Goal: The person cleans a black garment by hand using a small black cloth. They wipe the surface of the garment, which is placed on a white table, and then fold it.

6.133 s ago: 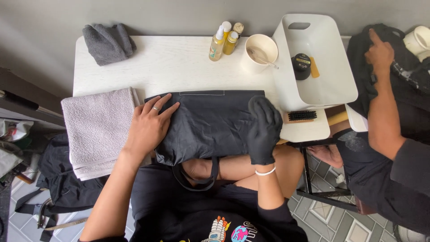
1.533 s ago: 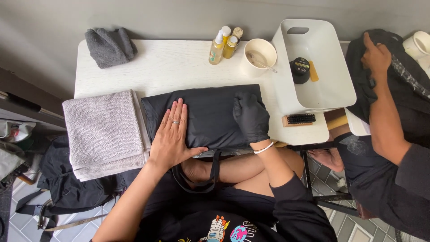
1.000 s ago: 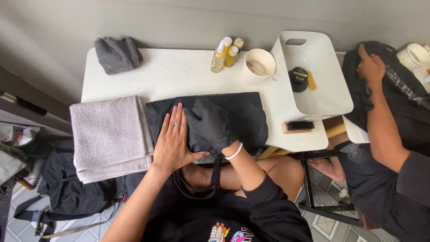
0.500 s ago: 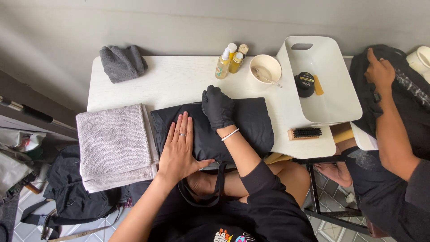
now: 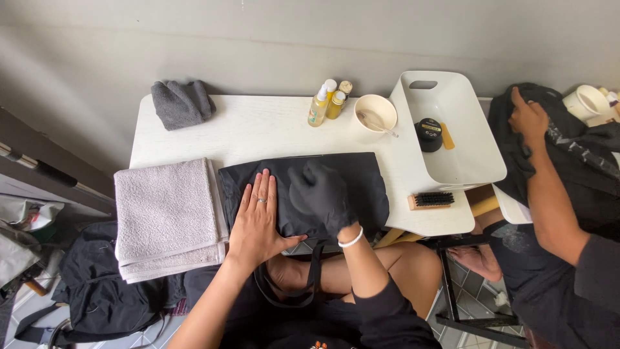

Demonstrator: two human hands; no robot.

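So from the head camera looking straight down, the person sat at a small white table (image 5: 258, 129) with a flat black bag (image 5: 368, 184) laid out on the near half of it, its strap loop (image 5: 303, 294) hanging off the near edge over their lap. The left hand (image 5: 258, 223) was bare, ring on one finger, pressed flat on the left part of the bag with fingers stretched out and close together, gripping nothing, just pinning the fabric down. The right hand (image 5: 321, 194) had a black glove on and sat on the middle of the bag, fingers spread and slightly curled against the cloth; it was a bit blurred, and I couldn't tell if anything was tucked under the palm. Just left of the bag, touching its edge, was a folded light grey towel (image 5: 168, 216). A crumpled dark grey cloth (image 5: 183, 103) sat at the far left corner. Along the far edge stood a few small yellow bottles (image 5: 328, 102) and beside them a cream bowl (image 5: 376, 112) with a stick in it. A white bin (image 5: 468, 155) on the right held a round black tin (image 5: 428, 134), and a small brush (image 5: 431, 200) lay near that bin. Off to the right, another person's hand (image 5: 528, 117) rested on dark fabric.
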